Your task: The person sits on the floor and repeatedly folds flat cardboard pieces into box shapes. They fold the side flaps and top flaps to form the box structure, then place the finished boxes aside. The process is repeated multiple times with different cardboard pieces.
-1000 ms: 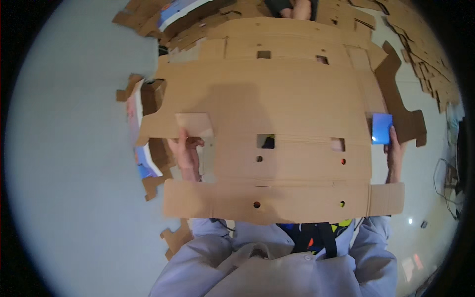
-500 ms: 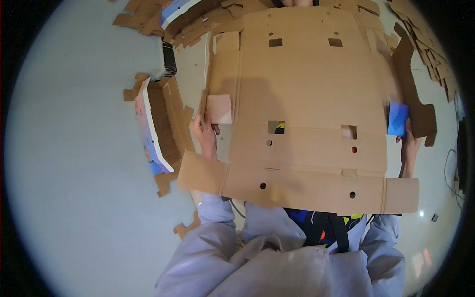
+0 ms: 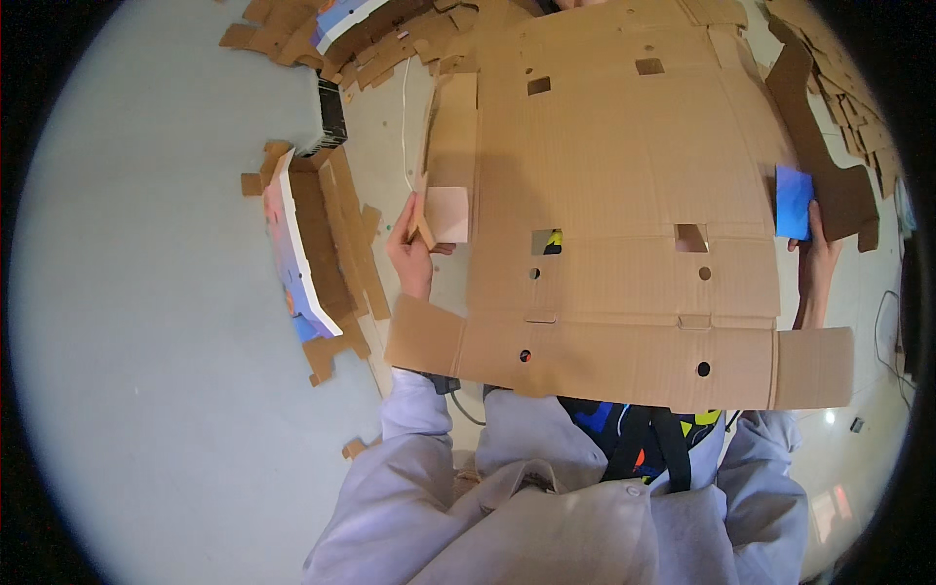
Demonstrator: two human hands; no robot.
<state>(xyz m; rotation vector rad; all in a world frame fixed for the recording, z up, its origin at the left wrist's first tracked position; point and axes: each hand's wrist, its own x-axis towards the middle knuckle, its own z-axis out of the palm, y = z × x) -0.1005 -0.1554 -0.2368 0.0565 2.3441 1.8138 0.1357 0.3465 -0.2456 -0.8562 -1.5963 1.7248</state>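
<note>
A large brown cardboard box blank (image 3: 624, 175), creased and punched with square and round holes, is held up in front of my body. My left hand (image 3: 413, 255) grips its left side flap, with the thumb on the outer edge and fingers behind. At the right side, my right hand (image 3: 817, 249) is closed on the folded flap next to a blue printed tab (image 3: 795, 202). A pale pinkish tab (image 3: 448, 214) shows beside my left hand. The front panel with its two end flaps hangs over my forearms and lap.
A partly folded cardboard tray (image 3: 331, 244) with a white and purple printed side lies to the left. Another printed tray (image 3: 356, 19) and cardboard pieces lie at the far left. Flat cardboard sheets (image 3: 848, 107) are stacked at the far right. A thin cable (image 3: 882, 341) lies on the floor.
Both hands have shifted the cardboard blank slightly to the right, and its near edge sits a little higher. The right side flap has swung outward and up a bit.
</note>
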